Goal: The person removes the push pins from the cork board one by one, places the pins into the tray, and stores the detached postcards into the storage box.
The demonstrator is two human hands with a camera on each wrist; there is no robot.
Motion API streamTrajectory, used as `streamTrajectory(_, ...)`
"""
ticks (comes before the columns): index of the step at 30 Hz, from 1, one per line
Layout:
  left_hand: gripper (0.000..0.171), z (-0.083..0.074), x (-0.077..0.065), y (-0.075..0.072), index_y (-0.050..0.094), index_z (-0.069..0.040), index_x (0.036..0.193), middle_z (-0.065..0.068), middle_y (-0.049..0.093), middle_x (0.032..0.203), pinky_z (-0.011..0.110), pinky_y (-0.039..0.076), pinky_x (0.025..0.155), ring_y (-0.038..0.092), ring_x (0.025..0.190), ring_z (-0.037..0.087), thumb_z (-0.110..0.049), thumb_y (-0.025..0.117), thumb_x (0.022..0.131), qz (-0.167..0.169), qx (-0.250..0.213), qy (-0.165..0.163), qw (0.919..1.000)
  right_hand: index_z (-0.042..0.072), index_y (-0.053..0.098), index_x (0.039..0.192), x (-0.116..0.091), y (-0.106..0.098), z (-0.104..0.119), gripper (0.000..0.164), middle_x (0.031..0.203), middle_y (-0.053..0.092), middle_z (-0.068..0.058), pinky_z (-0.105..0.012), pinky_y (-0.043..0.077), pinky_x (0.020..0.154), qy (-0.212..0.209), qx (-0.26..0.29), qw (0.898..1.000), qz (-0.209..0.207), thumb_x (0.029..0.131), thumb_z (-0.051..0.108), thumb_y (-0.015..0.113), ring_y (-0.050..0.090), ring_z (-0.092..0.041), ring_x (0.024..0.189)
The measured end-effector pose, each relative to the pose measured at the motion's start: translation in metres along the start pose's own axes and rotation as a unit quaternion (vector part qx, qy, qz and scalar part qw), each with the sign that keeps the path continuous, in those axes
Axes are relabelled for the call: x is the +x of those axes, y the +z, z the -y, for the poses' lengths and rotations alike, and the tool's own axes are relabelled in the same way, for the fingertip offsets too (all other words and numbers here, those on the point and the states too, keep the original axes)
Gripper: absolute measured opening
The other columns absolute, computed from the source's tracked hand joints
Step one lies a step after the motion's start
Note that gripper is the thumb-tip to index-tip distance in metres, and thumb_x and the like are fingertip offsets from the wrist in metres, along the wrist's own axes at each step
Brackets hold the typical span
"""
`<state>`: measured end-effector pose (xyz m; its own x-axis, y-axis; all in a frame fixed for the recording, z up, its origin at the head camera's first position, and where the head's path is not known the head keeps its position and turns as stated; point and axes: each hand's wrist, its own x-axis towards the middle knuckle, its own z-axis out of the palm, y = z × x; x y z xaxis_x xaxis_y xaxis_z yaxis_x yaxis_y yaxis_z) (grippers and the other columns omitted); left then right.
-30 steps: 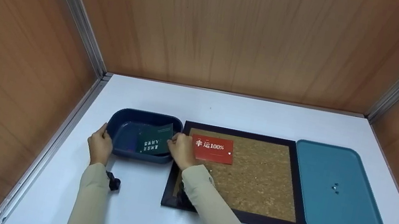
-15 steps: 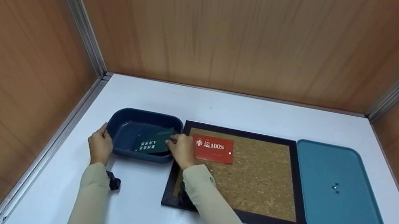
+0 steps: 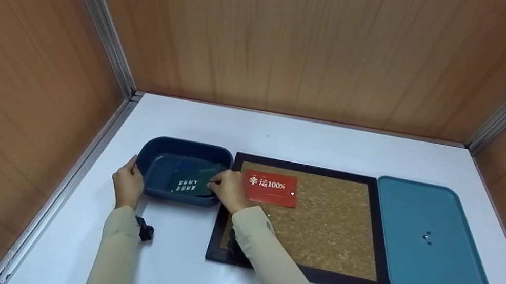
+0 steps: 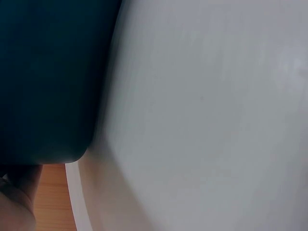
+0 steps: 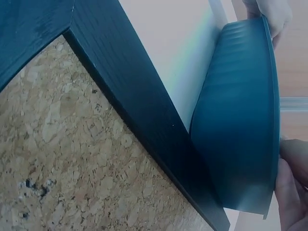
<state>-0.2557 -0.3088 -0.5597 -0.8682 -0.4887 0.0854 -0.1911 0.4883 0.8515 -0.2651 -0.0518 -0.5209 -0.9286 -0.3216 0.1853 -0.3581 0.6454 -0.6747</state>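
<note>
In the head view a dark blue plastic basin stands at the left, with a dark green card with white characters lying tilted inside. My left hand grips the basin's left rim; the right wrist view also shows its fingers on that far end. Over the basin's right rim, my right hand pinches the green card's right edge between thumb and fingers. A red card with white lettering lies on the cork board, just right of that hand. The right fingertips inside the basin are hidden in the right wrist view.
The board's dark frame meets the basin on its left and a teal tray on its right. Several small shiny pieces lie on the tray. Wooden panels enclose the white table.
The green card has sunk lower and flatter into the basin, and my right hand has shifted slightly left with it. My left hand keeps its place on the rim.
</note>
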Motion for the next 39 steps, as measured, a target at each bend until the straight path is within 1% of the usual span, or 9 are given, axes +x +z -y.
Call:
streamTrajectory(4,0.042,0.0002,-0.0011,-0.0009,0.042,-0.001,0.144,0.022,0.043,0.145,0.040,0.044,0.091,0.054,0.107,0.029,-0.008,0.031,0.103,0.000,-0.001,0.001,1.0000,0.005,0.078,0.095,-0.0011,-0.0005,0.0020,0.014,0.096,0.075,-0.008,-0.027,0.058,0.071,-0.001,0.004,1.000,0.015,0.084,0.013,0.074,0.071,-0.020,0.090)
streamTrajectory(6,0.042,0.0005,-0.0014,-0.0016,0.043,-0.001,0.143,0.022,0.044,0.144,0.039,0.043,0.089,0.053,0.104,0.028,-0.008,0.031,0.103,-0.003,0.000,0.003,1.0000,0.005,0.078,0.095,-0.0015,-0.0003,0.0030,0.014,0.097,0.075,-0.009,-0.026,0.058,0.071,0.002,0.005,1.000,0.018,0.084,0.013,0.074,0.071,-0.020,0.090)
streamTrajectory(10,0.042,0.0007,-0.0013,-0.0028,0.043,-0.002,0.143,0.021,0.044,0.145,0.041,0.044,0.095,0.053,0.117,0.029,-0.008,0.032,0.103,-0.005,0.004,-0.004,1.0000,0.006,0.079,0.094,-0.0024,0.0000,0.0037,0.013,0.096,0.075,-0.008,-0.025,0.058,0.069,0.003,0.005,1.000,0.014,0.084,0.013,0.074,0.071,-0.018,0.089)
streamTrajectory(14,0.042,0.0011,0.0000,-0.0021,0.044,-0.003,0.143,0.021,0.043,0.145,0.043,0.043,0.104,0.046,0.132,0.030,-0.008,0.033,0.103,-0.006,0.010,-0.009,0.9999,0.005,0.079,0.091,-0.0031,0.0001,0.0028,0.011,0.092,0.076,-0.008,-0.026,0.058,0.066,-0.008,-0.001,1.000,0.004,0.084,0.012,0.074,0.072,-0.019,0.085)
streamTrajectory(24,0.041,0.0005,0.0020,-0.0013,0.045,-0.001,0.142,0.022,0.045,0.143,0.046,0.040,0.108,0.042,0.135,0.034,-0.007,0.033,0.103,-0.006,0.013,0.001,0.9999,0.006,0.079,0.090,-0.0041,0.0010,0.0009,0.010,0.091,0.076,-0.007,-0.023,0.056,0.064,0.007,0.011,1.000,-0.003,0.085,0.013,0.073,0.071,-0.016,0.083)
streamTrajectory(30,0.041,-0.0005,0.0020,-0.0027,0.045,0.001,0.141,0.023,0.045,0.142,0.047,0.040,0.108,0.042,0.134,0.035,-0.006,0.034,0.102,-0.002,0.026,0.013,0.9996,0.006,0.079,0.090,-0.0057,0.0017,0.0006,0.010,0.092,0.076,-0.006,-0.023,0.056,0.066,-0.001,0.007,1.000,0.004,0.086,0.011,0.071,0.071,-0.017,0.085)
streamTrajectory(33,0.041,-0.0011,0.0012,-0.0041,0.046,0.001,0.141,0.023,0.046,0.141,0.045,0.046,0.101,0.050,0.128,0.033,-0.006,0.034,0.102,0.000,0.036,0.019,0.9992,0.006,0.078,0.095,-0.0066,0.0017,0.0006,0.013,0.095,0.076,-0.006,-0.023,0.056,0.071,-0.005,0.000,1.000,0.015,0.089,0.013,0.068,0.071,-0.016,0.088)
streamTrajectory(35,0.041,-0.0019,0.0010,-0.0055,0.046,0.001,0.141,0.023,0.047,0.140,0.043,0.047,0.092,0.056,0.116,0.031,-0.006,0.033,0.102,0.002,0.044,0.021,0.9988,0.006,0.077,0.098,-0.0072,0.0017,0.0005,0.015,0.097,0.075,-0.005,-0.023,0.056,0.073,-0.008,-0.004,1.000,0.024,0.090,0.014,0.067,0.070,-0.015,0.089)
streamTrajectory(39,0.042,-0.0039,0.0014,-0.0092,0.045,0.002,0.141,0.025,0.048,0.139,0.042,0.044,0.081,0.056,0.099,0.030,-0.008,0.034,0.102,0.010,0.060,0.023,0.9979,0.006,0.075,0.102,-0.0073,0.0015,-0.0002,0.018,0.101,0.074,-0.006,-0.024,0.056,0.075,-0.019,0.001,0.999,0.041,0.092,0.015,0.064,0.069,-0.014,0.092)
